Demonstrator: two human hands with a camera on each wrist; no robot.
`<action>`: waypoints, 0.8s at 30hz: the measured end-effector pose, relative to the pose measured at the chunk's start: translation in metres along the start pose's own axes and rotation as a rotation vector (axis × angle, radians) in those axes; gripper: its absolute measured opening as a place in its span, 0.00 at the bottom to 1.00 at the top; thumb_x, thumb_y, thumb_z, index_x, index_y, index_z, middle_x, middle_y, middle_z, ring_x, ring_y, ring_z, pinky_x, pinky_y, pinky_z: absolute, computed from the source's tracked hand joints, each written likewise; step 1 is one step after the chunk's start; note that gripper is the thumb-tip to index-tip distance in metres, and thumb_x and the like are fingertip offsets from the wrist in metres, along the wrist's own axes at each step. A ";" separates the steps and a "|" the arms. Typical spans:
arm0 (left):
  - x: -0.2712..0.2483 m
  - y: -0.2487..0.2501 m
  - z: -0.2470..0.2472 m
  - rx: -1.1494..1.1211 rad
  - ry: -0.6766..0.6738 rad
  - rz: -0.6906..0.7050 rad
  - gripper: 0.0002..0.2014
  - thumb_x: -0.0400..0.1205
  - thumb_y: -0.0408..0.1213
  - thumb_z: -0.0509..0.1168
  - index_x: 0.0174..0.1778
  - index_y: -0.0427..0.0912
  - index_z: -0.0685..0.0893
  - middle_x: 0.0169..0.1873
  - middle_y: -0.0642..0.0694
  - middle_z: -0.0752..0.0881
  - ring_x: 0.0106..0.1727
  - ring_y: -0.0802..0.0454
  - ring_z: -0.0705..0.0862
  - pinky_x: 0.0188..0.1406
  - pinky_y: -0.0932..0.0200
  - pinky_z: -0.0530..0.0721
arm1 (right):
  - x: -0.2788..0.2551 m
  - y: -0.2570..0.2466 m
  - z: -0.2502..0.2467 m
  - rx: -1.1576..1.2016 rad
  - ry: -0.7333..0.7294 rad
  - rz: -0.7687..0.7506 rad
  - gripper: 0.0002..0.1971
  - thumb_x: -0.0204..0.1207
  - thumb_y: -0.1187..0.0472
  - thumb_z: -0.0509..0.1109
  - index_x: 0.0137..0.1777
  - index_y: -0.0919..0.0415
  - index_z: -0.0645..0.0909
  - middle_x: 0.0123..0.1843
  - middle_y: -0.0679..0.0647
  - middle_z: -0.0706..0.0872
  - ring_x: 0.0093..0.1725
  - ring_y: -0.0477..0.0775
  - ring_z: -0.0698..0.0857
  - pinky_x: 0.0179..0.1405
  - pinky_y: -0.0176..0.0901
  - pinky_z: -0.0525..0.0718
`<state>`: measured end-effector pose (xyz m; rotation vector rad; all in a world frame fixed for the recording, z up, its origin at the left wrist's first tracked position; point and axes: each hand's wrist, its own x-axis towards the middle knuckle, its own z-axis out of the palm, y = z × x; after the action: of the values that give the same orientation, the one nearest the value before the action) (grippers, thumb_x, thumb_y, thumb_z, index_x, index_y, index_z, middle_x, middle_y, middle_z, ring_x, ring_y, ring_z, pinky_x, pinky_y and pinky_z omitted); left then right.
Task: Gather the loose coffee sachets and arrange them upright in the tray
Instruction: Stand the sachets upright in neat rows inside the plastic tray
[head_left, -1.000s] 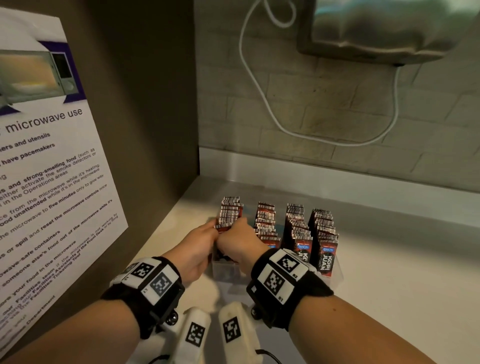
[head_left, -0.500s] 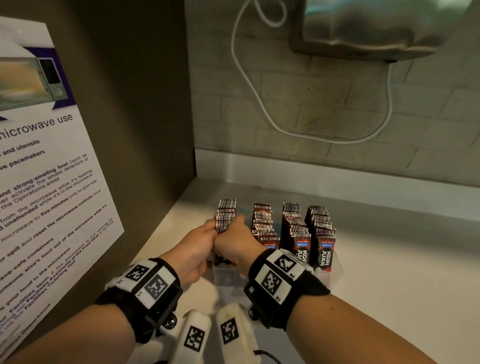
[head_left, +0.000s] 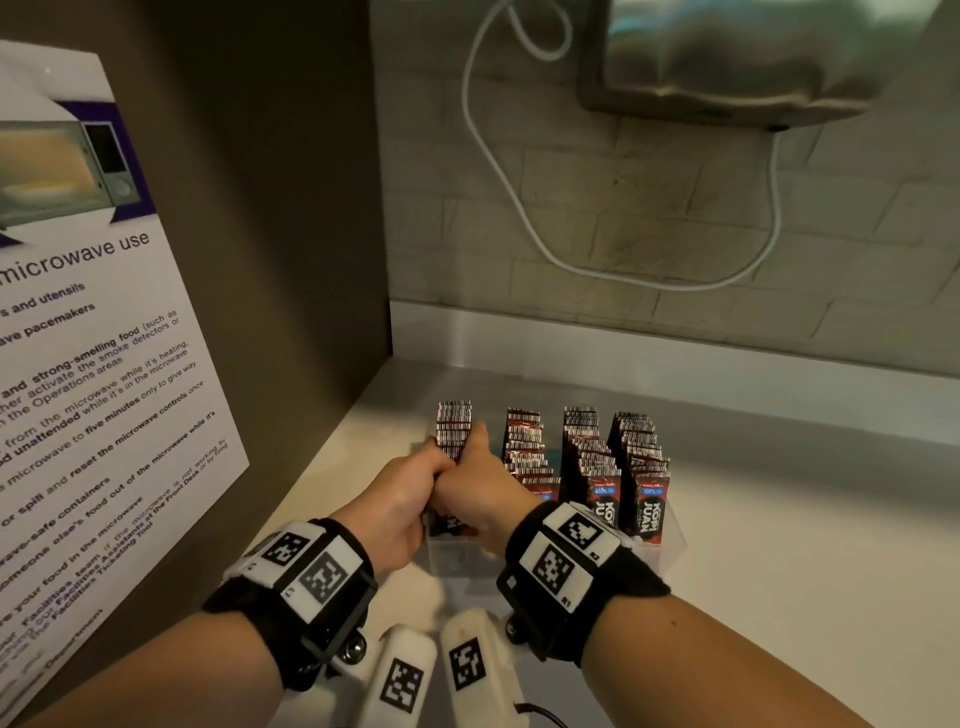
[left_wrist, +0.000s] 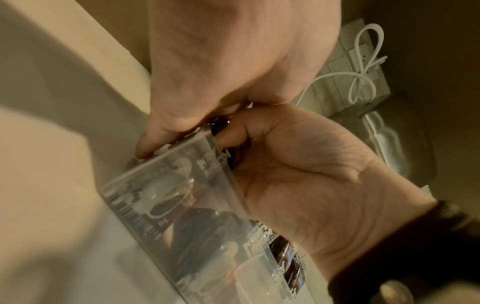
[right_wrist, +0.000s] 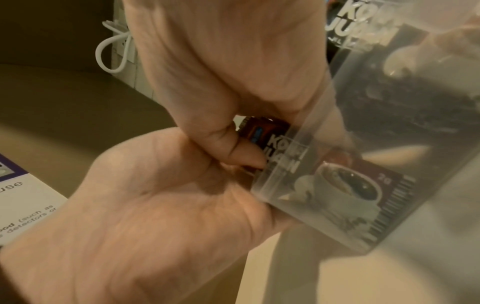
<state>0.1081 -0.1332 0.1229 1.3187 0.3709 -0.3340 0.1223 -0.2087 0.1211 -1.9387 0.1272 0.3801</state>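
**What we can read**

On the front sachets (head_left: 649, 512) in the tray we read "KOPI JUAN", with "100%" on a small blue patch above it. On one sachet seen through the tray wall (right_wrist: 384, 183) we read "2g" beside a barcode. On the poster (head_left: 104, 332) at the left we make out "microwave use", "strong-smelling food", "five minutes" and "Facilities".

A white poster (head_left: 98, 332) about microwave use, with a picture of a microwave at its top and lines of black print below, is fixed to the dark brown side panel (head_left: 270, 218) on the left. Behind the pale countertop (head_left: 810, 525) rises a wall of light brick-pattern tiles (head_left: 649, 218), where a white cable (head_left: 498, 171) hangs in a loop from a shiny metal appliance (head_left: 737, 57) mounted at the upper right
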 end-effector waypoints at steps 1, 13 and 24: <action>-0.001 0.001 0.000 -0.005 0.000 0.003 0.14 0.84 0.35 0.55 0.57 0.37 0.84 0.46 0.35 0.89 0.48 0.40 0.87 0.39 0.50 0.84 | -0.002 -0.002 -0.001 -0.005 0.003 0.000 0.49 0.71 0.71 0.61 0.84 0.48 0.34 0.68 0.62 0.79 0.63 0.60 0.82 0.64 0.60 0.82; -0.048 0.035 0.017 -0.309 0.152 0.448 0.12 0.86 0.38 0.55 0.60 0.44 0.82 0.57 0.46 0.86 0.64 0.50 0.83 0.62 0.59 0.77 | -0.074 -0.040 -0.089 0.218 0.214 -0.356 0.27 0.75 0.78 0.61 0.74 0.60 0.73 0.63 0.57 0.82 0.44 0.42 0.80 0.36 0.23 0.76; -0.054 0.003 0.076 -0.115 -0.147 0.202 0.31 0.84 0.61 0.47 0.83 0.52 0.59 0.78 0.57 0.67 0.61 0.70 0.69 0.71 0.59 0.56 | -0.047 0.009 -0.087 0.072 0.127 0.041 0.15 0.70 0.70 0.66 0.56 0.66 0.72 0.49 0.67 0.83 0.45 0.66 0.83 0.44 0.56 0.81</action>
<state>0.0666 -0.2058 0.1651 1.1995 0.1297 -0.2343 0.0934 -0.2964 0.1583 -1.8913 0.2601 0.2752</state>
